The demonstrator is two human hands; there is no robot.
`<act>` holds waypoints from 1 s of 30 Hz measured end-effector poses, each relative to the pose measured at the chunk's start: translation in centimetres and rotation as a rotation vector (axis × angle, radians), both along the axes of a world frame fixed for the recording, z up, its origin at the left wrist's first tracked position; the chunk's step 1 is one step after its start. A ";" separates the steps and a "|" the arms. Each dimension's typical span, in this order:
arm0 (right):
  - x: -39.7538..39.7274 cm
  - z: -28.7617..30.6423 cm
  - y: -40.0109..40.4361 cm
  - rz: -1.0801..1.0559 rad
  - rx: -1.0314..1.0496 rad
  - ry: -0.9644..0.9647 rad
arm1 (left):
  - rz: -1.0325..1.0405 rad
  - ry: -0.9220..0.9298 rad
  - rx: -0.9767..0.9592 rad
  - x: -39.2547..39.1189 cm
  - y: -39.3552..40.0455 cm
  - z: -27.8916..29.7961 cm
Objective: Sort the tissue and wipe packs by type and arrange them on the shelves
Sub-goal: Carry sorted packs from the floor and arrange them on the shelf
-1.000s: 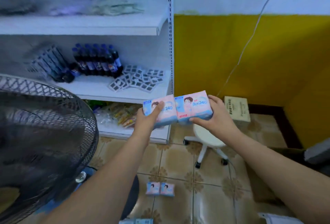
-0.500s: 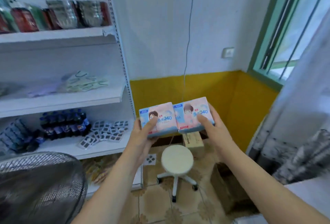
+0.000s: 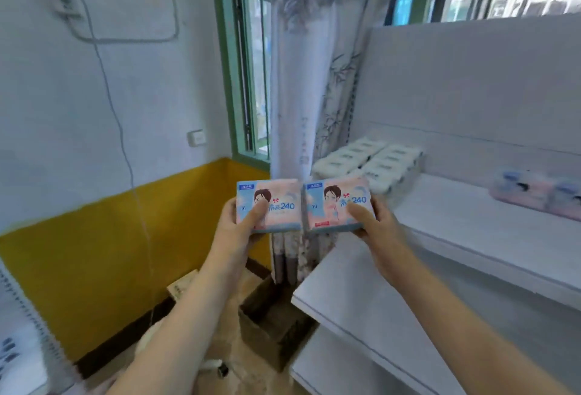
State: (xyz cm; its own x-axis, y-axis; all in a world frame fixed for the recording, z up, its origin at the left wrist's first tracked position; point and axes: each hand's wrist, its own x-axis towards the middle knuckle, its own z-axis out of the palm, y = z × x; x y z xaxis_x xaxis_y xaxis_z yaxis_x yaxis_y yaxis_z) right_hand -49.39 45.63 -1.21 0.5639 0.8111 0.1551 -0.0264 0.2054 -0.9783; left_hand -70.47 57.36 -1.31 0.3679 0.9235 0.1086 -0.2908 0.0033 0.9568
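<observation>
Left hand (image 3: pixel 239 228) and right hand (image 3: pixel 375 228) each pinch 1 pack (image 3: pixel 270 206), (image 3: pixel 338 204), edges touching, beside shelf (image 3: pixel 471 224)

Both bare arms reach forward and up, side by side. The left hand (image 3: pixel 239 221) holds one pink and blue pack (image 3: pixel 269 206), thumb on the front and fingers tucked behind it. The right hand (image 3: pixel 374 224) holds a second pack (image 3: pixel 338 204) the same way, thumb pressed on its front. The two hands are level, close together.
</observation>
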 end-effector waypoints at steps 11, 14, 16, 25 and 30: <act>20.4 1.8 -22.2 -0.376 0.060 -0.003 | -0.363 -0.010 0.109 26.2 -14.8 3.6; 25.7 1.0 -26.5 -0.446 0.030 0.005 | -0.436 0.015 0.125 32.4 -17.8 3.4; 28.8 0.3 -28.4 -0.471 -0.001 0.001 | -0.459 0.050 0.128 35.9 -19.3 2.7; 37.9 -3.6 -29.1 -0.501 -0.119 0.006 | -0.468 0.235 0.138 45.1 -19.7 -1.7; 42.0 -4.6 -26.7 -0.481 -0.165 -0.041 | -0.487 0.367 0.216 48.6 -16.1 -2.6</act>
